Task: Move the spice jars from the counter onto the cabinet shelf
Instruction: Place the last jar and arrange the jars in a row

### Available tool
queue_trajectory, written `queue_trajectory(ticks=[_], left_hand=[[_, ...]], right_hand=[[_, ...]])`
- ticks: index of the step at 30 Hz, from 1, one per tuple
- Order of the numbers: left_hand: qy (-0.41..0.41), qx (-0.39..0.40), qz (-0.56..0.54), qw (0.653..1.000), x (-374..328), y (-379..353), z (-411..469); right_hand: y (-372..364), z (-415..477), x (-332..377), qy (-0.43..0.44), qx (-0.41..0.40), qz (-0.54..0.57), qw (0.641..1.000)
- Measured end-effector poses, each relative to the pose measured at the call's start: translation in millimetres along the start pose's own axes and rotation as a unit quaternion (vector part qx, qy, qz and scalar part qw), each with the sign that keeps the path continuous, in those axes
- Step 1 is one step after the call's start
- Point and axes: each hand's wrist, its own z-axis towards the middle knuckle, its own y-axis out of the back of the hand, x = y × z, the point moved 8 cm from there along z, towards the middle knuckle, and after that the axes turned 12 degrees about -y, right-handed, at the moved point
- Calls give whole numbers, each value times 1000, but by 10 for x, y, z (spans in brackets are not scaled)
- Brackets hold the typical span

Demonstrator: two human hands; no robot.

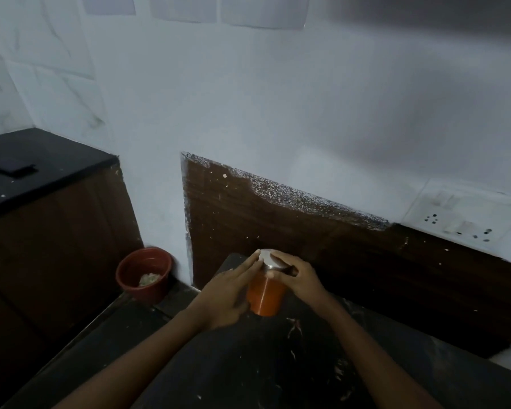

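Left hand (227,293): bare; nothing worn on fingers, back of hand or wrist.
Right hand (303,278): bare, uncovered through to the wrist.
Left forearm (136,361): bare along its whole visible length, to the bottom edge of the view.
Right forearm (366,349): bare along its visible length.
Detail: dim light; nails and fine marks cannot be made out.

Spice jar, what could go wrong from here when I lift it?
The right hand grips only the lid; if it is loose, the jar could drop and spill. The left hand lies straight-fingered against its side and may slip. It is near the counter corner; a knock could send it off.
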Motion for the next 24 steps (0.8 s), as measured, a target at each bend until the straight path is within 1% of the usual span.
queue_trajectory(ticks=[2, 5, 14, 16, 19, 21, 24], left_hand=[[-27, -25, -14, 999, -239, 141, 30], [-49, -39, -33, 997, -569, 275, 72], [-166, -21, -75, 983, -1867, 292, 350], [-190, -15, -88, 978, -2098, 234, 426], [-217, -7, -97, 971, -2430, 149, 571], [-231, -17, -88, 969, -2603, 141, 670], [-258, -31, -61, 964, -2842, 107, 791]], right_hand=[[247, -216, 158, 16, -6, 5, 1000], [609, -601, 320, 10, -18, 31, 999], [1367, -1793, 578, 15, -44, -1, 999], [1517, -2013, 570, 9, -50, 11, 999], [1771, -2315, 459, -18, -74, 60, 995], [1894, -2462, 371, -34, -88, 87, 992], [2061, -2685, 276, -26, -113, 97, 989]])
